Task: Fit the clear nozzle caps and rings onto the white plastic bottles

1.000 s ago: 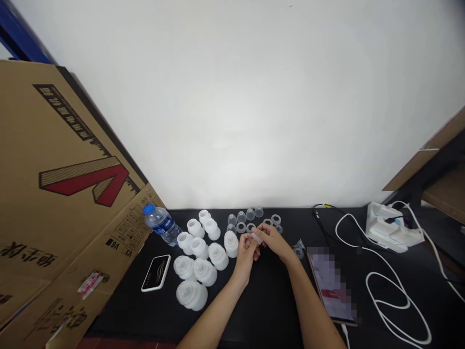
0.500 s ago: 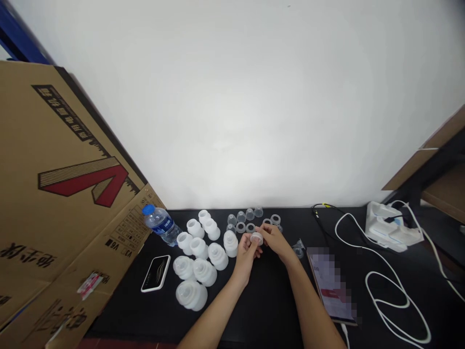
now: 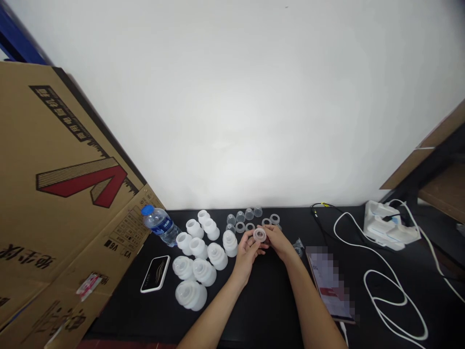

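Note:
My left hand and my right hand meet over the black table. Between their fingertips they pinch a small clear plastic ring cap, its round opening turned toward me. Just beyond the hands lie several small clear cups and rings in rows. To the left of my left hand stands a cluster of several white plastic bottle-like pieces.
A water bottle with a blue cap lies by a large cardboard box on the left. A phone lies near the box. Another phone, white cables and a white charger block lie to the right.
The small clear piece in my fingers has been turned so that its round opening faces me, and my hands have risen slightly toward the rows of clear cups.

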`<state>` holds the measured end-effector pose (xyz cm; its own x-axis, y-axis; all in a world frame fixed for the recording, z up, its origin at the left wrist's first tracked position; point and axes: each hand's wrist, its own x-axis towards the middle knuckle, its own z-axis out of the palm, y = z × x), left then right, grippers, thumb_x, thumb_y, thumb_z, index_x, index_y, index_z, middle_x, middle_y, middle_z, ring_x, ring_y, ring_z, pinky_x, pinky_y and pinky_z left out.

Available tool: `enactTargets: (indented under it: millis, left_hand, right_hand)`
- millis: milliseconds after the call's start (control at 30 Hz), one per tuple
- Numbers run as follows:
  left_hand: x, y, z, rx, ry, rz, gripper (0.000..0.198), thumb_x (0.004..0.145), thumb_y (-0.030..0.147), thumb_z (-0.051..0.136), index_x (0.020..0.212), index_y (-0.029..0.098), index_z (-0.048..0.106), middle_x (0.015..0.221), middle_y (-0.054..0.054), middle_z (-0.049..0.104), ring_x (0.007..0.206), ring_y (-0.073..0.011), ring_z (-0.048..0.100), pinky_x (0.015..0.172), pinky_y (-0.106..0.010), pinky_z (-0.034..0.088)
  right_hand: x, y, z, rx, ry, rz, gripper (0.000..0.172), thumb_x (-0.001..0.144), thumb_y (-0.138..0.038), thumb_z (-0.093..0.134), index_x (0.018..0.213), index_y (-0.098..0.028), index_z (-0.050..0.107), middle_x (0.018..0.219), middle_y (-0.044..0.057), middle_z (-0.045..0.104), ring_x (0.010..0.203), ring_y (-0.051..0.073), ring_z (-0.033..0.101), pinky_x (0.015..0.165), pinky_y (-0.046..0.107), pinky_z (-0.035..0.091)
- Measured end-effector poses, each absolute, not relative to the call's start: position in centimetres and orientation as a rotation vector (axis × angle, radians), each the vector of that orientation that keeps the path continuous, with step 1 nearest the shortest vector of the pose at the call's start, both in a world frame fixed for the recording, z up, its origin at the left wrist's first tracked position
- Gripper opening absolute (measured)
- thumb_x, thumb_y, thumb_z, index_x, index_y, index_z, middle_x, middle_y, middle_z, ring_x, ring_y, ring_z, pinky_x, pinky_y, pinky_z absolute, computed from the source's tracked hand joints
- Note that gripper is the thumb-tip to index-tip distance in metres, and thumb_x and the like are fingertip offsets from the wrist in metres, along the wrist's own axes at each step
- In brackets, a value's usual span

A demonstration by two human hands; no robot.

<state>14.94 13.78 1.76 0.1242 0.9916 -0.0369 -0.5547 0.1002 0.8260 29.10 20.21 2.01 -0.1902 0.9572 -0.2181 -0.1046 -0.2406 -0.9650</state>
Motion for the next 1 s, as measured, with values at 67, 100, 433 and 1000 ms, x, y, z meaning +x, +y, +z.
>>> enactTargets:
  millis: [67, 100, 433, 1000]
  left_hand:
    - [14.96, 13.82, 1.77, 0.776, 0.745, 1.313, 0.045, 0.088, 0.046, 0.089, 0.117, 0.02, 0.067, 0.106, -0.009, 0.079, 0.087, -0.02, 0.079, 0.07, -0.025, 0.056]
    - [14.96, 13.87, 1.77, 0.779, 0.757, 1.318, 0.045, 0.088, 0.048, 0.089, 0.116, 0.019, 0.067, 0.105, -0.009, 0.08, 0.086, -0.02, 0.08, 0.069, -0.024, 0.055]
    - [14.79, 13.93, 2.44, 0.887, 0.95, 1.344, 0.049, 0.086, 0.056, 0.086, 0.111, 0.019, 0.064, 0.083, -0.004, 0.078, 0.064, -0.0157, 0.073, 0.059, -0.022, 0.049]
    - [14.73, 13.94, 2.2, 0.879, 0.938, 1.338, 0.04, 0.085, 0.045, 0.079, 0.101, 0.024, 0.049, 0.073, 0.004, 0.072, 0.042, -0.0067, 0.05, 0.045, -0.017, 0.033]
  right_hand:
    - [29.05, 20.15, 2.0, -1.187, -1.114, 1.593, 0.058, 0.073, -0.072, 0.082, 0.066, -0.023, 0.053, 0.056, -0.007, 0.047, 0.049, 0.009, 0.036, 0.049, 0.025, 0.026]
    - [29.03, 20.12, 2.01, -1.188, -1.114, 1.602, 0.058, 0.073, -0.072, 0.082, 0.066, -0.023, 0.053, 0.056, -0.007, 0.047, 0.049, 0.009, 0.036, 0.049, 0.025, 0.026]
    - [28.72, 20.08, 2.21, -1.228, -1.189, 1.589, 0.056, 0.071, -0.07, 0.083, 0.063, -0.023, 0.054, 0.052, -0.008, 0.046, 0.046, 0.008, 0.033, 0.046, 0.025, 0.022]
    - [28.47, 19.58, 2.85, -1.2, -1.32, 1.587, 0.052, 0.08, -0.066, 0.079, 0.064, -0.023, 0.053, 0.051, -0.006, 0.053, 0.047, 0.009, 0.039, 0.049, 0.026, 0.029]
